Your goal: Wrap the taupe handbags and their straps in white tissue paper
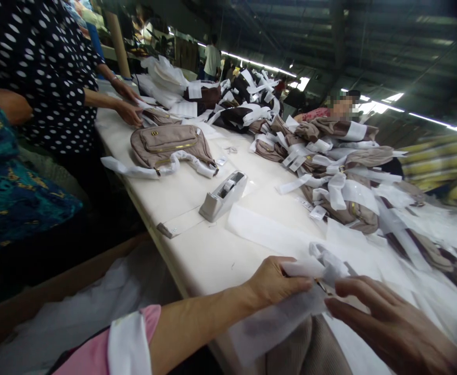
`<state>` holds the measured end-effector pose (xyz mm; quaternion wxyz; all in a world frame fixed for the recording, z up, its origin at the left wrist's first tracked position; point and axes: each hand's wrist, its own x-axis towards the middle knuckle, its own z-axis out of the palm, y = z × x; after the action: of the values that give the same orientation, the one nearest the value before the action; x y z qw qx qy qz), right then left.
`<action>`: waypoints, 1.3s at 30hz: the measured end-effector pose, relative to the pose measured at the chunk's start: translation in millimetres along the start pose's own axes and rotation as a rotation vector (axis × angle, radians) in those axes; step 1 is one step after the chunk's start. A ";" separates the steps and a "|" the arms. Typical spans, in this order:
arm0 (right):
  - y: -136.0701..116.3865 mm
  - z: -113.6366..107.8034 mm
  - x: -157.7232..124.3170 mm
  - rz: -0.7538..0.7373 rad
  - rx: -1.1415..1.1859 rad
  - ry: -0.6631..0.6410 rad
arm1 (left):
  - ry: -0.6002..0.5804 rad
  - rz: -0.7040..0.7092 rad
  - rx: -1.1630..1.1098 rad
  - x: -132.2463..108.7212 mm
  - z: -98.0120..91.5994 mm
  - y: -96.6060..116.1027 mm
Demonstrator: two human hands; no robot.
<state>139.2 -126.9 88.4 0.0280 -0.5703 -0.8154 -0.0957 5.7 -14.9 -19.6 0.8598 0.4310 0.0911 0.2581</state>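
My left hand [271,284] pinches a strip of white tissue paper [279,317] at the near edge of the white table [213,250]. The paper wraps part of a taupe handbag [310,349] lying under both hands. My right hand [392,325] rests beside it on the same paper and bag, fingers bent and pressed onto the wrap. A small metal fitting shows between the two hands.
A grey tape dispenser [224,197] stands mid-table. A taupe bag with paper-wrapped straps [166,146] lies further back, by a person in a polka-dot top [37,67]. A heap of wrapped taupe bags [338,172] fills the right side. Dark bags [232,109] lie far back.
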 end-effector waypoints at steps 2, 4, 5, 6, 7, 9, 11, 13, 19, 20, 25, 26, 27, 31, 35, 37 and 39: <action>2.0 1.7 9.4 -0.095 -0.046 -0.021 | -0.029 0.030 0.064 -2.0 1.2 -2.6; 7.2 7.8 14.8 -0.107 -0.054 0.055 | -0.020 0.053 0.133 -3.2 1.7 -5.6; 10.1 12.0 15.7 -0.085 -0.042 0.091 | -0.009 0.061 0.161 -3.5 1.5 -6.9; 12.8 16.6 15.7 -0.046 -0.020 0.100 | -0.005 0.068 0.183 -3.7 1.0 -7.9; 15.0 21.3 15.2 0.009 0.008 0.089 | -0.007 0.078 0.194 -3.9 0.2 -8.5; 17.7 29.7 13.7 0.098 0.084 0.062 | -0.017 0.094 0.203 -4.5 -1.9 -8.0; 18.7 35.1 14.0 0.136 0.166 0.023 | -0.018 0.076 0.221 -6.3 -3.6 -4.9; 18.8 37.4 16.5 0.140 0.237 -0.027 | -0.027 0.038 0.236 -9.4 -3.8 0.1; 20.9 38.9 26.3 0.251 0.333 -0.163 | -0.001 0.117 0.211 -16.5 0.8 4.6; 21.4 38.9 27.5 0.304 0.334 -0.147 | 0.017 0.101 0.197 -16.5 0.6 2.4; 20.6 31.7 41.0 0.473 0.411 -0.234 | 0.002 0.016 0.125 -16.8 -3.7 -5.8; 19.8 29.4 45.3 0.467 0.427 -0.311 | -0.004 0.016 0.119 -17.2 -4.5 -5.7; 18.9 27.4 49.8 0.455 0.432 -0.378 | -0.001 0.017 0.126 -17.7 -5.2 -5.2; 15.4 25.7 66.6 0.437 0.386 -0.422 | 0.080 0.002 0.241 -18.7 -8.1 -5.3; 12.5 27.5 76.9 0.454 0.386 -0.424 | 0.146 -0.055 0.188 -17.1 -10.7 -10.1; 11.2 25.1 76.4 0.460 0.426 -0.409 | 0.158 -0.076 0.086 -15.8 -11.5 -10.3; 8.9 21.0 69.0 0.478 0.460 -0.248 | 0.170 -0.087 -0.022 -14.9 -12.2 -7.9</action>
<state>124.8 -56.2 79.7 0.0780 -0.7310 -0.6563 0.1698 -8.7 -18.1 -34.3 0.8641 0.3937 0.1793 0.2571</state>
